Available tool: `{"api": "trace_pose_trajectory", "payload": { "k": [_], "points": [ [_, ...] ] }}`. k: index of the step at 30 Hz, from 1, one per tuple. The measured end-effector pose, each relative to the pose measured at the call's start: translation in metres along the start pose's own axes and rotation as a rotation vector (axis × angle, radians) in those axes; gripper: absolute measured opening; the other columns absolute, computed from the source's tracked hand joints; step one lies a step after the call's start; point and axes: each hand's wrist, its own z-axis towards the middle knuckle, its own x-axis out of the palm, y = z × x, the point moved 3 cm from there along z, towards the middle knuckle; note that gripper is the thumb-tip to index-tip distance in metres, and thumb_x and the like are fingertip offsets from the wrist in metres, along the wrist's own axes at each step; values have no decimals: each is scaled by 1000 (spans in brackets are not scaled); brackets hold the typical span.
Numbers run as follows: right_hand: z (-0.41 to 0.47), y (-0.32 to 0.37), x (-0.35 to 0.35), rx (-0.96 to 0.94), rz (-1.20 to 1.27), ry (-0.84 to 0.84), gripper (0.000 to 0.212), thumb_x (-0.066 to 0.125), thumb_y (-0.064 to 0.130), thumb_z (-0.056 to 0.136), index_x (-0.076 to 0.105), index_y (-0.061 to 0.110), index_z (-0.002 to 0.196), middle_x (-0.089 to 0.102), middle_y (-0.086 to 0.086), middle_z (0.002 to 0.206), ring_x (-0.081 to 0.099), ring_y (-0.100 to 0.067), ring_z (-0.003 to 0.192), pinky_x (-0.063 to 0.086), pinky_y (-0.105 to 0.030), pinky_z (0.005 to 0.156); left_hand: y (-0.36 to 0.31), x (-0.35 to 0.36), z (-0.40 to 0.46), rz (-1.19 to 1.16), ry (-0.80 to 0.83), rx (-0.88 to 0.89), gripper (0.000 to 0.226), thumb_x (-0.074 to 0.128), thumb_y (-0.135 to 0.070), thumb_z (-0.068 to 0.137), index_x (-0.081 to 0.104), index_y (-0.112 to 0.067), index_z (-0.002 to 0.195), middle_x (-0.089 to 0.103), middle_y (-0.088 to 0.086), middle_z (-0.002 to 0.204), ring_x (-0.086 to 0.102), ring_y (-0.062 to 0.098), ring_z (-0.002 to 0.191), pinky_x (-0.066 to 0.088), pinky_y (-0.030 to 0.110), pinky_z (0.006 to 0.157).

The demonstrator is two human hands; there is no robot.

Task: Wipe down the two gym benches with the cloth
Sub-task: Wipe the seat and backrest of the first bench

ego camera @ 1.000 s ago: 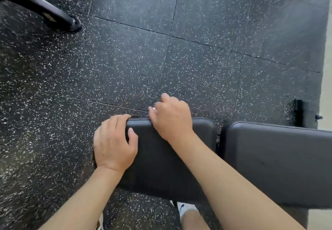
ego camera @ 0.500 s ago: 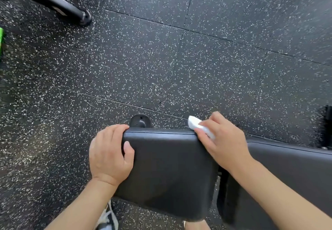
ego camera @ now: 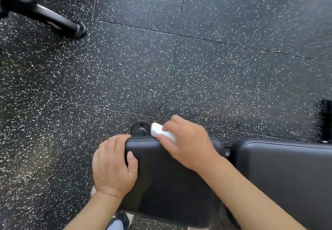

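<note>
While the left hand [ego camera: 115, 167] grips the seat pad's [ego camera: 170, 179] corner, the right hand [ego camera: 186, 143] pinches the cloth [ego camera: 159, 131] at its far edge — long pad [ego camera: 287, 172] lies rightward, nearest that hand.

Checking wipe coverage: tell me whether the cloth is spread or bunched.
Bunched: the white cloth is a small wad gripped in the right hand.

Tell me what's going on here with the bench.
A person is wiping a black gym bench. The right hand holds a folded white cloth at the far edge of the smaller seat pad, while the left hand grips that pad's left corner. The longer pad lies alongside, untouched.
</note>
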Motion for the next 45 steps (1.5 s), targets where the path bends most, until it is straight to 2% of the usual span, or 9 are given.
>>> {"api": "trace_pose_trajectory", "payload": {
  "k": [7,11,15,20,26,31,34,38,45],
  "points": [
    [-33,-55,-31,200,-93,-58,38,48,62,97,67,29,91,51,8,86,58,-15,74,47,-35,60,4,5,-2,-14,-28,9,49,46,-33,88,61,-16,132,62,4,127,57,32,111,44,49,93],
    [22,-6,8,45,-221,130,38,50,59,100,65,25,87,51,8,84,62,-22,80,37,-34,62,4,3,-2,-7,-37,11,50,46,-32,88,62,-15,132,63,5,127,58,33,110,45,51,92],
    [63,26,39,69,-35,339,34,57,53,97,64,22,86,62,4,83,62,-28,87,43,-38,69,2,4,-2,3,-51,9,50,46,-33,87,63,-15,130,62,5,126,58,34,107,45,50,89],
    [20,-7,9,26,-134,127,37,47,61,99,58,28,89,53,7,85,58,-21,78,37,-36,63,4,6,-2,16,-53,12,49,46,-33,89,63,-16,132,63,4,127,58,33,110,45,49,92],
    [-35,-89,-39,358,-95,45,38,48,61,100,67,28,92,57,6,88,62,-24,86,46,-39,71,5,7,-3,3,-76,18,49,46,-33,89,63,-15,132,62,4,127,58,32,110,44,47,92],
    [-3,-23,-13,164,-280,45,37,50,53,102,62,24,83,54,3,85,64,-26,81,43,-36,63,4,6,-4,-1,-100,19,48,47,-32,89,62,-17,131,61,2,126,57,31,106,43,47,89],
    [39,47,33,-5,-238,100,31,51,46,103,62,22,87,59,2,90,67,-28,84,34,-35,62,3,5,-2,0,-87,11,44,48,-33,87,62,-16,126,62,1,119,56,31,102,43,47,87],
    [56,80,52,-20,-117,177,34,48,46,106,64,18,94,50,4,88,65,-27,88,33,-34,67,-2,-3,-3,-50,-92,-65,34,48,-35,84,57,-16,111,58,1,103,55,32,93,43,47,80],
    [-6,-34,-16,167,-261,26,36,48,56,102,55,30,79,44,5,80,61,-26,81,37,-35,63,4,4,-7,-73,-137,-29,44,51,-36,88,61,-18,127,65,0,118,58,28,105,44,45,89]
  ]
}}
